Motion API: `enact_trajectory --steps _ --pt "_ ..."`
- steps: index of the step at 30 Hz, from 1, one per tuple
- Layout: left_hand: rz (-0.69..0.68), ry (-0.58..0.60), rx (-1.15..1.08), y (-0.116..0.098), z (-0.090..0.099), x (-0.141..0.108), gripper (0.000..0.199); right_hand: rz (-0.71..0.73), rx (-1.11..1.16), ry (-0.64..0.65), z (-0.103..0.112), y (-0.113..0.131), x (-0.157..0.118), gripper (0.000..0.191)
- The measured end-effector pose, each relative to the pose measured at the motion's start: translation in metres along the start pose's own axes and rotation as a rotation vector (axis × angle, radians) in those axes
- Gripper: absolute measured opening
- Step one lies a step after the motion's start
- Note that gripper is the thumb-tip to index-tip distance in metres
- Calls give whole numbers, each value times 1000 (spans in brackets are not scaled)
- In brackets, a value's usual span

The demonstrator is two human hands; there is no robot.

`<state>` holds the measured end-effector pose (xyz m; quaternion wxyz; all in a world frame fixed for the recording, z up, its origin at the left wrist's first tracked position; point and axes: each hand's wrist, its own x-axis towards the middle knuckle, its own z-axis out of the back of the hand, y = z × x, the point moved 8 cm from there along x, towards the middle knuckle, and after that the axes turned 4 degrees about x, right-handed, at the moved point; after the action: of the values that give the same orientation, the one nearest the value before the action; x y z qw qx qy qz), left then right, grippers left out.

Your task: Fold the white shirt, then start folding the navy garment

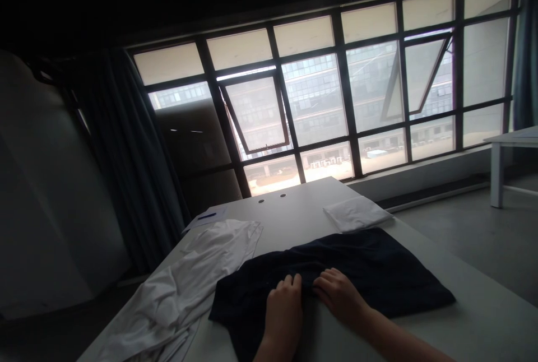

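My left hand (283, 311) and my right hand (338, 295) lie side by side on a dark navy garment (370, 275), spread flat on a white table (471, 311). Fingers of both hands curl onto the cloth, which bunches between them; I cannot tell whether they grip it. A crumpled white garment (180, 289) lies to the left of my left hand, apart from it. Beyond the dark garment sits a folded white cloth (357, 213).
A sheet of paper with a blue pen (205, 217) lies at the table's far left, near two round holes (271, 198). A large window (319, 93) and dark curtain (126, 149) stand behind. A white side table (504, 149) stands at the right.
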<state>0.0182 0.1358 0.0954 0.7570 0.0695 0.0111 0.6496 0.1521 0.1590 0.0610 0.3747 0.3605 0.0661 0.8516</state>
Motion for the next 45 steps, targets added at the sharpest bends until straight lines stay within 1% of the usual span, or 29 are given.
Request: enact_trajectory --steps 2,5,8,10,12,14,15,17,19,22,26,29,31,34,36,38,42,44,45 --pt "37 1 36 17 5 1 55 -19 -7 -31 4 -4 1 15" --pt "106 -20 67 47 19 1 55 -19 -19 -84 10 -6 2 13" --pt "158 -35 73 76 38 -2 50 -13 -23 -124 11 -9 2 13" --pt "192 -51 53 95 53 -6 41 -27 -18 -139 11 -12 2 14" --pt "231 -57 10 115 67 -10 29 -49 -8 -146 11 -15 2 14" --pt "254 -45 -70 133 76 -13 18 -70 5 -144 12 -18 2 13" --pt "242 -46 -123 139 79 -14 15 -78 10 -143 13 -18 2 12" --pt "206 -62 -221 149 84 -14 12 -87 11 -147 14 -18 3 12" --pt "178 -94 -289 155 87 -13 14 -89 8 -152 16 -16 3 12" --pt "161 -155 -347 156 90 -11 25 -94 7 -158 16 -16 3 10" --pt "168 -210 -369 152 93 -10 45 -94 23 -178 16 -19 2 10" --pt "172 -232 -368 149 95 -10 47 -82 10 -212 17 -18 2 14" --pt "181 -244 -367 149 95 -10 47 -67 -35 -239 19 -13 2 17" --pt "188 -274 -375 145 93 -8 45 -4 -123 -263 20 3 1 24" --pt "176 -287 -385 139 91 -7 43 68 -135 -241 18 18 -1 21" --pt "144 -284 -405 130 90 -6 40 137 -113 -187 14 33 -3 16" --pt "56 -274 -496 109 93 -8 38 257 -66 -57 8 61 -8 15" --pt "26 -278 -550 102 95 -9 38 328 -62 -30 7 75 -10 14" --pt "16 -279 -572 99 95 -10 38 370 -73 -28 5 83 -12 17"
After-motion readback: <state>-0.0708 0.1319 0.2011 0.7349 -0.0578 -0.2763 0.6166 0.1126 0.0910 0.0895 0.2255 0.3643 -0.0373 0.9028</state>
